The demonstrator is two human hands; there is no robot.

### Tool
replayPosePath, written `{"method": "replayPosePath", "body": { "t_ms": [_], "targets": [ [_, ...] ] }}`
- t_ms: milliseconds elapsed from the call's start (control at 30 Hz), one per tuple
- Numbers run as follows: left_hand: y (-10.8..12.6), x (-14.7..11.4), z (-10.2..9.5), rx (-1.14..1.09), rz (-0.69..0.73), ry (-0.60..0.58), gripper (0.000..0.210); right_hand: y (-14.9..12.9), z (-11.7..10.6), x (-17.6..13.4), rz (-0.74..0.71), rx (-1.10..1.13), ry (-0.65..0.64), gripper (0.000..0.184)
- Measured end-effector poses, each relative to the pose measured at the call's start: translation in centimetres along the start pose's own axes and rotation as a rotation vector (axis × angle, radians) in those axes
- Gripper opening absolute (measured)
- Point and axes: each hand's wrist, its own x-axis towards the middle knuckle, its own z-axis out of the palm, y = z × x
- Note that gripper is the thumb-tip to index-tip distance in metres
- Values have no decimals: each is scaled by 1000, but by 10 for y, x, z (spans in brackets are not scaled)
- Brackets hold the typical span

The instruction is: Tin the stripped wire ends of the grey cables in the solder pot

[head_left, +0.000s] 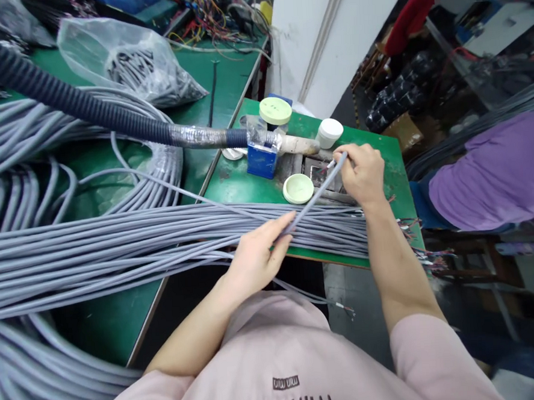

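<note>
A grey cable point(319, 192) runs slanting between my two hands. My left hand point(262, 252) pinches it between thumb and fingers, just above a thick bundle of grey cables point(129, 247). My right hand point(361, 169) is closed on the cable near its end, where thin wires and a white tag show. That end is over a small metal box with a square, shiny opening point(318, 172). A shallow pale-green lid point(298, 188) lies left of the cable. Beyond the box stands a white jar point(330, 133). My right hand's fingers partly hide the cable tip.
A dark corrugated hose point(121, 121) reaches across to the box, resting on a blue block point(261, 159). Behind it stands a pale-green-lidded tub point(275, 111). A plastic bag of cables point(150, 71) and coiled cables lie left. A person in a purple top point(495, 171) is at right.
</note>
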Motion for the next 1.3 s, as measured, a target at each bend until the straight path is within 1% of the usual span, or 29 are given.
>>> {"method": "replayPosePath", "body": {
  "t_ms": [133,267,367,500,733,1000,1067,1133,1167,1233,1300],
  "targets": [
    [-14,13,-4,184,52,71,37,25,17,11,103,-54,0,29],
    [-19,23,-5,241,42,93,33,38,33,15,173,-47,-35,30],
    [-20,26,-5,258,25,90,32,39,39,17,215,-52,-86,28],
    [-23,28,-3,274,15,88,33,37,42,18,250,-105,-156,22],
    [-27,31,-2,308,24,80,33,32,39,19,284,-179,-280,27],
    [-32,34,-1,299,20,79,32,36,49,18,305,-208,-308,27],
    [-29,33,-2,264,0,85,31,35,43,16,295,-195,-272,26],
    [-23,32,-3,155,-28,89,29,29,26,11,225,-138,-170,28],
    [-18,30,-3,55,-54,84,28,24,14,5,161,-90,-101,28],
    [-9,29,1,-212,-138,41,29,9,-14,-12,-29,47,3,25],
    [-1,28,9,-475,-253,-57,34,-9,-40,-37,-251,232,54,19]
  ]
}}
